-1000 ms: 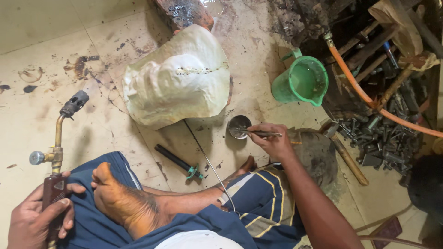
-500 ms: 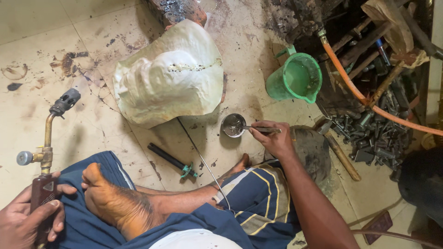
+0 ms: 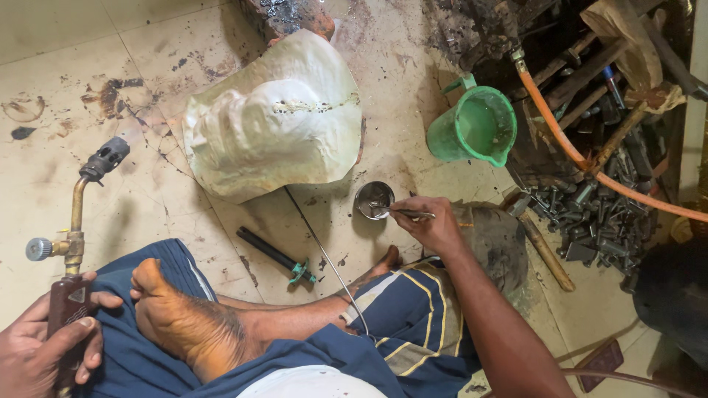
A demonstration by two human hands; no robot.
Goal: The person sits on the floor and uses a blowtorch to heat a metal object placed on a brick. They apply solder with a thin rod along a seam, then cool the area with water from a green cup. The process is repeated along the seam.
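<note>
Gas torch [image 3: 74, 228]: in the head view its brass neck and dark nozzle point up and away over the tiled floor [image 3: 59, 44] near the floor's left edge, and the left hand [image 3: 40, 346] has its fingers wrapped tight around the dark red grip at the lower left corner. The right hand [image 3: 435, 225] pinches a thin metal tool [image 3: 405, 214] between closed fingertips, its tip inside a small round metal tin [image 3: 374, 199] standing on the floor just beyond the person's crossed legs. A crumpled pale bag [image 3: 273, 125] lies beyond the tin. A green plastic jug [image 3: 476, 127] stands further right, beside an orange hose [image 3: 568, 147] and a heap of bolts [image 3: 590, 214]. A dark rod with a green end [image 3: 276, 256] lies near the knee.
</note>
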